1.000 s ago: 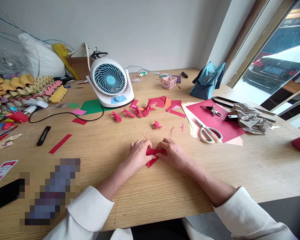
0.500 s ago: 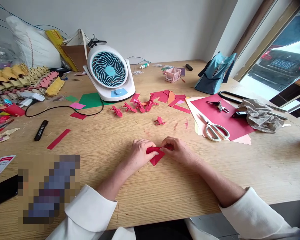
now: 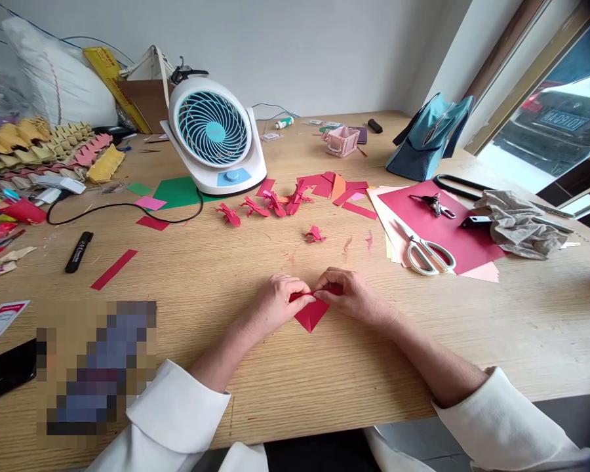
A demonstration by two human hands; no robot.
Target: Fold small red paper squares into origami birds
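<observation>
A folded piece of red paper (image 3: 311, 317) is held just over the near middle of the table, one corner pointing toward me. My left hand (image 3: 281, 300) pinches its upper left edge between thumb and fingers. On the upper right edge, my right hand (image 3: 350, 294) grips the same paper, with the two thumbs close together. Part of the paper is hidden behind the fingers. Just beyond the hands sits a small folded red paper figure (image 3: 314, 235). Several similar paper figures (image 3: 254, 207) stand in a row farther back.
White-handled scissors (image 3: 425, 252) lie on a large red sheet (image 3: 403, 200) at the right, near a crumpled grey cloth (image 3: 526, 226). A white fan (image 3: 216, 137) stands behind. To the left are a black marker (image 3: 79, 252), a red strip (image 3: 114, 269) and a black phone (image 3: 7, 370).
The thumbs have come closer together along the paper's top edge, and more of its lower corner shows. The view has shifted slightly.
</observation>
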